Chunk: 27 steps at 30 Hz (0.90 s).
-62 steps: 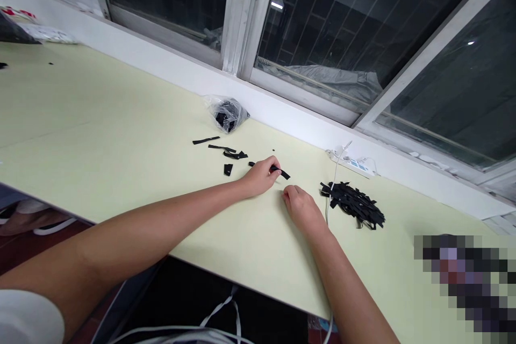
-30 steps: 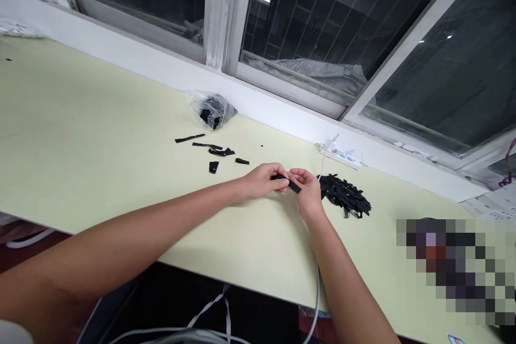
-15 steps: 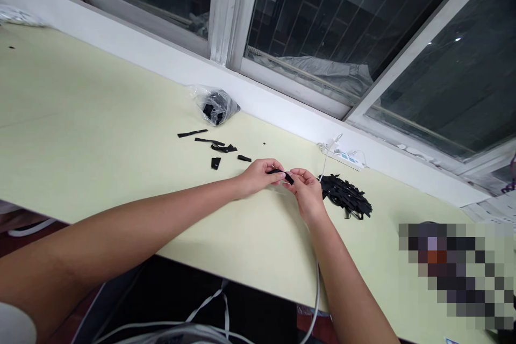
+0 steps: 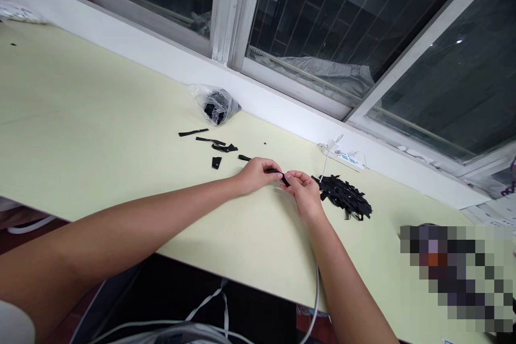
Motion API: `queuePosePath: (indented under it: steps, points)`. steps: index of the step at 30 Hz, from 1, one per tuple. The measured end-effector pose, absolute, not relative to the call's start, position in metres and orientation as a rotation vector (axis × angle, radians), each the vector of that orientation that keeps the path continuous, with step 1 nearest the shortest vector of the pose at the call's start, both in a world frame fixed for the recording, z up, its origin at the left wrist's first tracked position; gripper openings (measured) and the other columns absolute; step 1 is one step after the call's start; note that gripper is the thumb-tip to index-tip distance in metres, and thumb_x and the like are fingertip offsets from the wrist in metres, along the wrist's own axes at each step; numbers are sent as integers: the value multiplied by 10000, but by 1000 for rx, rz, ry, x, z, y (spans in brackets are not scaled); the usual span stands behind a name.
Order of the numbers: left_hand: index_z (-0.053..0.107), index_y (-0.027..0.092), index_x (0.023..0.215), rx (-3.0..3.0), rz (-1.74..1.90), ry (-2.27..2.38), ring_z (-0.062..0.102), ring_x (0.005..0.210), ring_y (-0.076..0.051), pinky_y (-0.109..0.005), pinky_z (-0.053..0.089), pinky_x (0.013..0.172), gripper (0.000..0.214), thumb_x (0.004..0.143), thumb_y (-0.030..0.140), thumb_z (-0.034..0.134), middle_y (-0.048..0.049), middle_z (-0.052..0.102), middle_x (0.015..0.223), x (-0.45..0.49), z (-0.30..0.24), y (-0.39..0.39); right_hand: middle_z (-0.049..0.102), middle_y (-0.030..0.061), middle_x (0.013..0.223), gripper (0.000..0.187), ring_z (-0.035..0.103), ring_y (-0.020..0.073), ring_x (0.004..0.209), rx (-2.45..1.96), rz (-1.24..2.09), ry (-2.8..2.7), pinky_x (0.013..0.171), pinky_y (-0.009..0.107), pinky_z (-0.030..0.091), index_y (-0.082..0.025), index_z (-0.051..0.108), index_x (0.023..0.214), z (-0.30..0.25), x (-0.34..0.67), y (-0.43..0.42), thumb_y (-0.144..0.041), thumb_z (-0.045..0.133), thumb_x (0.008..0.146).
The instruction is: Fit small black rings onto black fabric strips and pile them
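Note:
Both hands pinch one short black fabric strip point(image 4: 274, 171) just above the pale table. My left hand point(image 4: 258, 173) is closed on its left end, with thumb and fingers together. At the other end, my right hand point(image 4: 303, 189) grips the strip, its fingertips close to the left ones. Right of my right hand lies a heap of black strips point(image 4: 346, 196). Several loose black strips point(image 4: 210, 141) are scattered to the left, and one small strip point(image 4: 244, 157) is partly hidden behind my left hand.
A clear plastic bag point(image 4: 220, 106) with black pieces leans near the wall. A white power strip point(image 4: 347, 160) sits along the wall, and a white cable point(image 4: 317, 285) runs by my right forearm. A blurred-out area point(image 4: 459, 274) covers things at the right.
My right fingers have shifted slightly along the black fabric strip, and less of its right end shows. My left hand stays closed on it.

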State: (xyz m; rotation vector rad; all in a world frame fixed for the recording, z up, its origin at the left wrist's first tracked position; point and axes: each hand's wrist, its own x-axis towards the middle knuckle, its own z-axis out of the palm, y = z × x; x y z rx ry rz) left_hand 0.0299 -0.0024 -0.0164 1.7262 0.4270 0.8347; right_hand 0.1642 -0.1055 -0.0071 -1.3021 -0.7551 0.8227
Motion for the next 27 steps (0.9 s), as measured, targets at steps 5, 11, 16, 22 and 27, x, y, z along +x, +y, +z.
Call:
queuePosePath:
  steps: [5,11,16,22,27]
  points:
    - [695,159,889,1882,818,483,627,781,-163,-287,489,716,149,810,277,650,-47,715,863,29,-17,-2,722,34,772,419,691,160,729,-1324,842,-762,767,321,593,-159,670,843,-6,162,-107,-380,890,564]
    - [622,169,965,2023,736,508,586,736,-159,-278,448,667,165,847,277,582,-36,672,852,29,-23,-3,728,46,747,451,694,155,692,-1391,828,-832,745,300,574,-147,668,859,-9,164,-107,-400,896,563]
    - [584,173,944,2092,701,490,541,720,-158,-282,415,659,131,870,272,542,-24,628,819,26,-21,-4,735,52,744,459,699,162,696,-1399,845,-858,750,315,577,-150,676,844,-10,165,-107,-424,896,549]
    - [591,175,911,1980,733,501,491,692,-148,-277,392,629,122,858,283,572,4,581,757,28,-23,-6,737,53,750,435,693,163,683,-1379,844,-830,736,316,586,-144,668,843,-10,165,-105,-394,887,562]
    - [597,156,969,1883,803,472,546,820,-158,-279,442,751,139,869,234,540,-10,618,875,36,-23,-5,701,-17,699,408,660,121,630,-1351,799,-781,671,265,581,-161,640,870,-3,171,-105,-362,863,594]
